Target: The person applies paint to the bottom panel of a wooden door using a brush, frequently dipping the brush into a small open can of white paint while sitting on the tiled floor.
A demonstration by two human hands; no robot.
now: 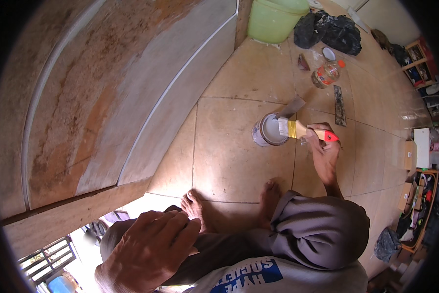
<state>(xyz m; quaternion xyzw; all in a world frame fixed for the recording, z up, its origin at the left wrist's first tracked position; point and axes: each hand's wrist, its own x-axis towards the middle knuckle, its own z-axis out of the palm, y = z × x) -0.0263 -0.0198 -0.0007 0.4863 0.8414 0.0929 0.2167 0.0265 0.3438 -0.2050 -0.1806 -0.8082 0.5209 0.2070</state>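
Note:
My right hand point(323, 151) is closed around the wooden handle of a paintbrush point(302, 131), whose handle end is red. The brush's pale, paint-coated bristles are over the rim of an open paint can point(258, 135) standing on the floor, with whitish-grey paint inside. A flat blade like a scraper point(291, 107) juts up at the can's far rim; its lower end is hidden. At the lower left, my left hand point(153, 249) lies draped over my left knee with its fingers loosely extended and holds nothing. To the left rises a wooden panel point(102, 112), partly covered with whitish-grey paint over brown patches.
Beyond the can, a plastic bottle point(328, 73) with an orange cap, a round lid point(329, 53) and a dark, stained strip point(340, 106) lie about the tiled floor. Farther back are a green tub point(277, 19) and black plastic bags point(329, 31). Shelves point(419, 210) line the right side.

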